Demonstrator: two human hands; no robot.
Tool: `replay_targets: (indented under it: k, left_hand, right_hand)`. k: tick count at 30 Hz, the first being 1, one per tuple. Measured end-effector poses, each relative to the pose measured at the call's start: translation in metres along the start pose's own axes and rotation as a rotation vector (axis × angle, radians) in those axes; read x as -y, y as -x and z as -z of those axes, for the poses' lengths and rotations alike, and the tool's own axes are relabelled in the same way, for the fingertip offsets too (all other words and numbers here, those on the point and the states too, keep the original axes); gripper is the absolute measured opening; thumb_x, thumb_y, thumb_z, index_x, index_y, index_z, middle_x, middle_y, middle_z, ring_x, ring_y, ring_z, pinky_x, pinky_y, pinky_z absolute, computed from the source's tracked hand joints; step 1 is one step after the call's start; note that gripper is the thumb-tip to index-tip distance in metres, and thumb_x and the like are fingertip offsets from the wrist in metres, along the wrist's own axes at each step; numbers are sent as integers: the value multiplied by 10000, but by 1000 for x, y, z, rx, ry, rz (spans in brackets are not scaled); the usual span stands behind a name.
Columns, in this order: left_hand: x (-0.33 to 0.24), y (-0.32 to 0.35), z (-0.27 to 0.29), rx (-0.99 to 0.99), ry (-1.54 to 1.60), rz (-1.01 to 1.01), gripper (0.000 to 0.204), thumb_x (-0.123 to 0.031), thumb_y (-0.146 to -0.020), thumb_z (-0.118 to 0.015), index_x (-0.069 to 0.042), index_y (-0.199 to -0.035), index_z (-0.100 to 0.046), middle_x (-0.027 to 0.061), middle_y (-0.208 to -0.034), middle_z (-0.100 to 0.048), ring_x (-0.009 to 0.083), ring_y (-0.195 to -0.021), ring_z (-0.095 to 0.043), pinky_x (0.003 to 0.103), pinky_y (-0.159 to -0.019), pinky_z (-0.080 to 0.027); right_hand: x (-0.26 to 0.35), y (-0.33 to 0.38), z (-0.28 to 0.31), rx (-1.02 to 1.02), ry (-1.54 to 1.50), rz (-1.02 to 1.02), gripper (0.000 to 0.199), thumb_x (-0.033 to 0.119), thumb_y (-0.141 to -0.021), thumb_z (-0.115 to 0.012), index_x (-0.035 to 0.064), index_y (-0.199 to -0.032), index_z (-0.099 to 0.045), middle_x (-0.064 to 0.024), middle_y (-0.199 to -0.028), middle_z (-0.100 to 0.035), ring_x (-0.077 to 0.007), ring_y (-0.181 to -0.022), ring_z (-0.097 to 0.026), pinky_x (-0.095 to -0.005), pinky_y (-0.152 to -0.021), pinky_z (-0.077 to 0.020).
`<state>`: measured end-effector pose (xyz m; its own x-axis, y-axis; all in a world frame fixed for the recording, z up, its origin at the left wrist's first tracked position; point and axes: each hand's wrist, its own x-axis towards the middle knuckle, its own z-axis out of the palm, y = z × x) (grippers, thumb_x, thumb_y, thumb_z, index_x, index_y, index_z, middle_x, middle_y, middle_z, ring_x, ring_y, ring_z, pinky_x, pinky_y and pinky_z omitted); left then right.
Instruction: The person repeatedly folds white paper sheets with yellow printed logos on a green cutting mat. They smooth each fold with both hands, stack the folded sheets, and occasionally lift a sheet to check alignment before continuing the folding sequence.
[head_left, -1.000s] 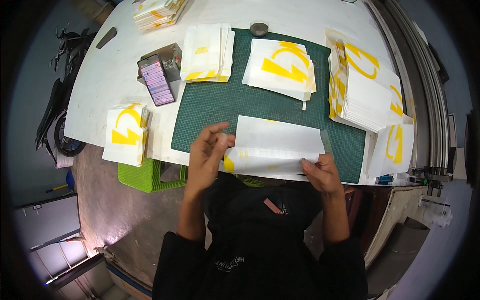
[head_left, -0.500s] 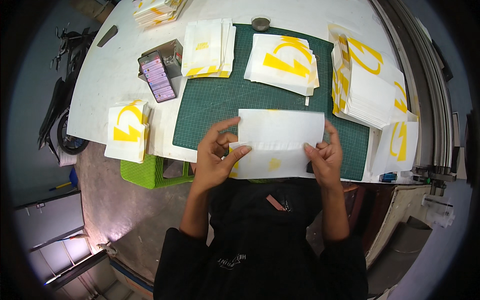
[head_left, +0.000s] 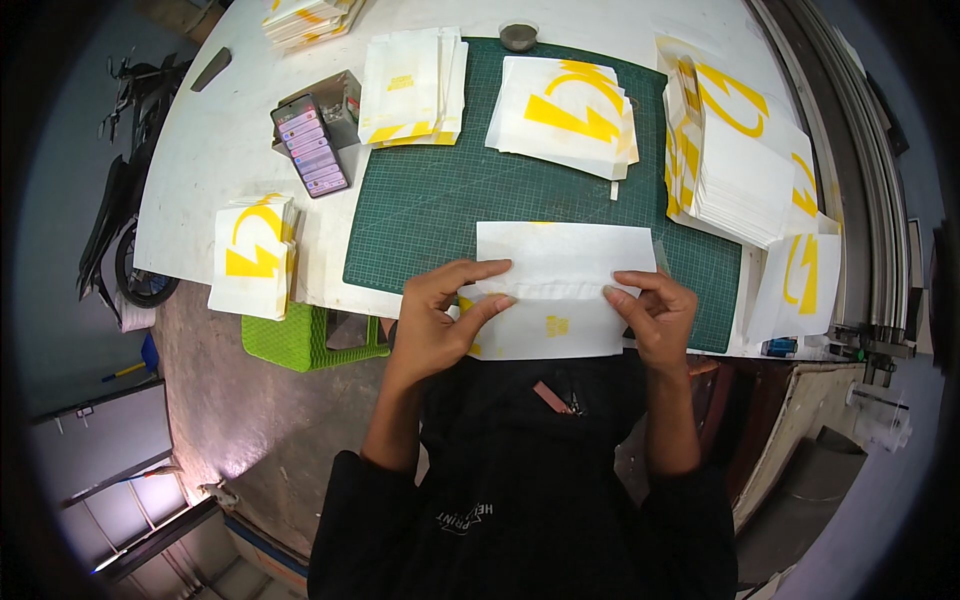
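A white paper bag [head_left: 560,255] with a little yellow print lies across both my hands at the near edge of the green cutting mat [head_left: 420,220]. A raised fold or seam runs sideways across its middle. My left hand [head_left: 445,315] pinches the bag's left side, thumb below the fold and index finger above it. On the opposite side my right hand [head_left: 655,315] grips it in the same way, thumb and index finger at the fold's right end. The bag's underside is hidden.
Stacks of white-and-yellow paper bags stand at the mat's far left [head_left: 410,85], far middle [head_left: 555,110] and right [head_left: 735,170]. Another stack [head_left: 250,260] sits at the table's left edge. A phone [head_left: 312,150] leans on a grey box; a small bowl [head_left: 518,38] is behind.
Both index fingers have moved from the bag's outer edges down onto its upper face near the fold. The bag stays in almost the same place.
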<state>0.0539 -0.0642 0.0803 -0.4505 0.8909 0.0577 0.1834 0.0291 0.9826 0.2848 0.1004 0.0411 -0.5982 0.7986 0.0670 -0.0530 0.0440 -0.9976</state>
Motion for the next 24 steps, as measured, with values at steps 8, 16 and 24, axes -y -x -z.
replay_targets:
  k: [8,16,24]
  left_hand:
    - [1,1,2,-69,-61,11,330,39,-844,-836,22,-1168,-778,122,-1000,-760,151,-911,-691,273,-813,-530]
    - [1,3,6,-86,-89,-10,281,45,-837,-836,30,-1114,-789,105,-922,-757,140,-840,-682,259,-764,-517]
    - [4,4,8,-99,-203,-93,179,23,-850,-834,35,-1017,-772,102,-922,-739,160,-859,-681,282,-785,-523]
  right_hand:
    - [14,0,-5,67,-16,135,253,-118,-856,-796,-86,-1105,-768,-205,-1109,-734,-238,-1023,-727,-338,-883,-598]
    - [20,-2,4,98,158,198,246,-86,-835,-829,-67,-1076,-783,-188,-1018,-757,-217,-923,-738,-313,-803,-591]
    - [24,-5,-5,-10,185,208,169,13,-817,-876,-22,-968,-809,-129,-830,-754,-160,-721,-697,-286,-635,-511]
